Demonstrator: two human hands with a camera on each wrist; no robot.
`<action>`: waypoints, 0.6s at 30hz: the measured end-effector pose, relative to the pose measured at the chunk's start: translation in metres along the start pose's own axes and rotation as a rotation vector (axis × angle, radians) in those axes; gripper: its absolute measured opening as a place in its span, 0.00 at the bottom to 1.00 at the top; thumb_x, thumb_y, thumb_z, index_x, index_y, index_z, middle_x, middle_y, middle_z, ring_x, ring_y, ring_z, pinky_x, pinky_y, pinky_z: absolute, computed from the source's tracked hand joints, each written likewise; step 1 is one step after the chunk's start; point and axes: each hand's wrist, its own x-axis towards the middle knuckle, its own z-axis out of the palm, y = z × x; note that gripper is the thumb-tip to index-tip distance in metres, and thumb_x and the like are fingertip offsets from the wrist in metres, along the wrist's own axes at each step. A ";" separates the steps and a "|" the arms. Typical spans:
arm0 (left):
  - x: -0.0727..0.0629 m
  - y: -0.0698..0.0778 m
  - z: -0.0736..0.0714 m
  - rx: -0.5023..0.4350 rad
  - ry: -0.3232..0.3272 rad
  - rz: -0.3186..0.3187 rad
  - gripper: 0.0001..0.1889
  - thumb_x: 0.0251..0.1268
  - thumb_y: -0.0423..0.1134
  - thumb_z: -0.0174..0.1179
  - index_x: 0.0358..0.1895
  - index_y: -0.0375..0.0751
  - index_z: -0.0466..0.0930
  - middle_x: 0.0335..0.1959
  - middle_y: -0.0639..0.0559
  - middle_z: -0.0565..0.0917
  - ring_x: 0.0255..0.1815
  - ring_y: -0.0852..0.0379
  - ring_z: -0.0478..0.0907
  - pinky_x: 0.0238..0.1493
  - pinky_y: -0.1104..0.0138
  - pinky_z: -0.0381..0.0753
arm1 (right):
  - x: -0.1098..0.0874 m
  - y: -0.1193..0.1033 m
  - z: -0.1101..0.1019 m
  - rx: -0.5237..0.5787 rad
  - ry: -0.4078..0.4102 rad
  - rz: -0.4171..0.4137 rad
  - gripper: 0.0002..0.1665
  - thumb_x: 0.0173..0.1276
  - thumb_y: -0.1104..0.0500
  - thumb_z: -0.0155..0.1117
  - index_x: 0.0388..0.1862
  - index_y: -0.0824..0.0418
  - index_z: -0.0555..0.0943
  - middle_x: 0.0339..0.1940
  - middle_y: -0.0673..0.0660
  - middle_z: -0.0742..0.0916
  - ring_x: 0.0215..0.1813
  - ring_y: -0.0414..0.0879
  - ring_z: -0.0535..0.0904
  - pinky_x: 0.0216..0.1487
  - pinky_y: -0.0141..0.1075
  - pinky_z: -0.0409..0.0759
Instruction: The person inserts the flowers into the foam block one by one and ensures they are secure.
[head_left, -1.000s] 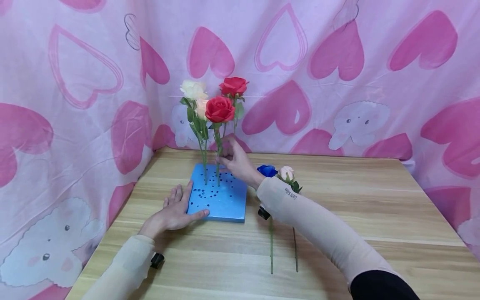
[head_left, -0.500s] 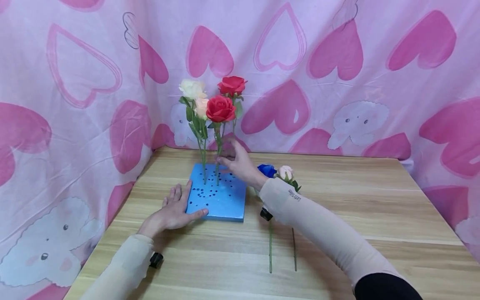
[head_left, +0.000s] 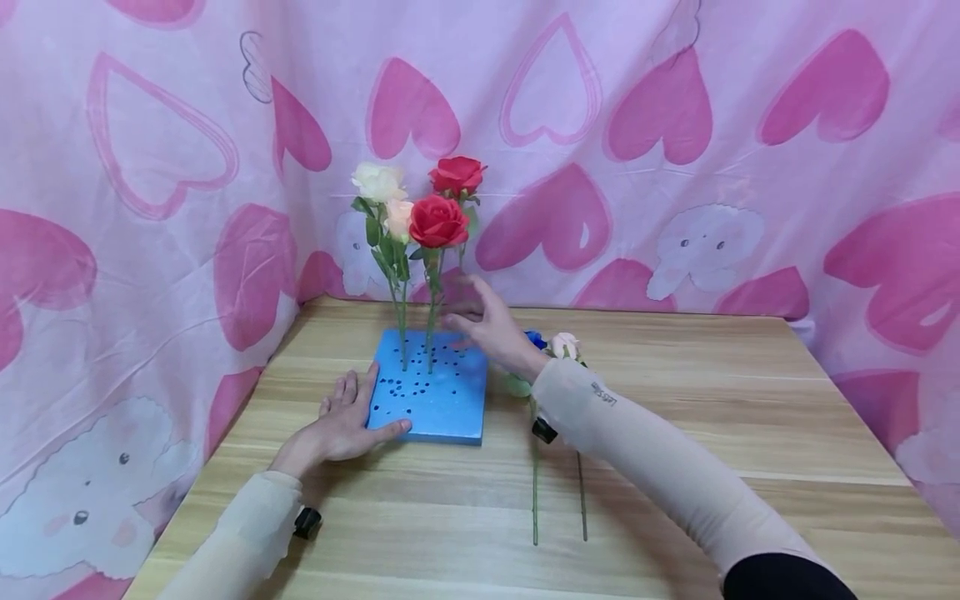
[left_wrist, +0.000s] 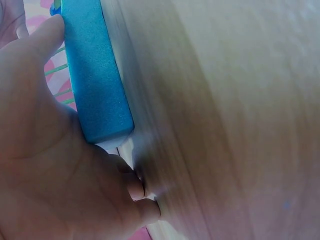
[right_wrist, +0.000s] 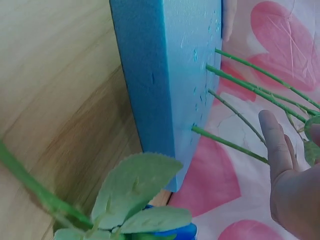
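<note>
We see the left hand (head_left: 341,429) set at the left side of the blue block (head_left: 442,417), its thumb over the near portion. The right hand (head_left: 495,329) reaches from the near right, above the block's far right part. We note a wood-grain table (head_left: 675,433) and, at the far side, a pink heart-print cloth (head_left: 637,187). Two red roses (head_left: 438,222), a white rose (head_left: 378,182) and a peach rose (head_left: 398,220) stand in the block; a blue rose (head_left: 535,339) and a pale rose (head_left: 565,346) lie right of it. The left fingers are spread, touching the block. The right fingers are extended, thumb apart, beside the stems; we cannot tell whether they touch.
</note>
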 end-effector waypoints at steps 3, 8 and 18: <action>0.000 0.001 0.000 -0.001 0.000 0.004 0.69 0.71 0.79 0.60 0.93 0.43 0.26 0.90 0.22 0.29 0.90 0.20 0.24 0.84 0.24 0.30 | -0.003 -0.001 -0.004 -0.012 0.010 -0.005 0.39 0.86 0.68 0.62 0.88 0.50 0.63 0.73 0.71 0.83 0.70 0.65 0.85 0.63 0.70 0.86; -0.001 0.001 0.001 0.002 0.000 0.009 0.69 0.71 0.79 0.60 0.93 0.42 0.26 0.90 0.21 0.28 0.90 0.19 0.24 0.84 0.23 0.30 | -0.009 -0.003 -0.010 -0.006 0.025 -0.010 0.40 0.85 0.68 0.64 0.88 0.51 0.64 0.73 0.73 0.82 0.71 0.71 0.83 0.61 0.71 0.87; -0.002 0.001 0.000 0.000 0.004 0.020 0.69 0.72 0.78 0.60 0.92 0.41 0.26 0.89 0.20 0.28 0.89 0.19 0.23 0.83 0.22 0.29 | -0.019 -0.010 -0.032 -0.007 0.033 -0.044 0.37 0.85 0.65 0.67 0.86 0.53 0.67 0.72 0.71 0.84 0.63 0.62 0.89 0.56 0.70 0.89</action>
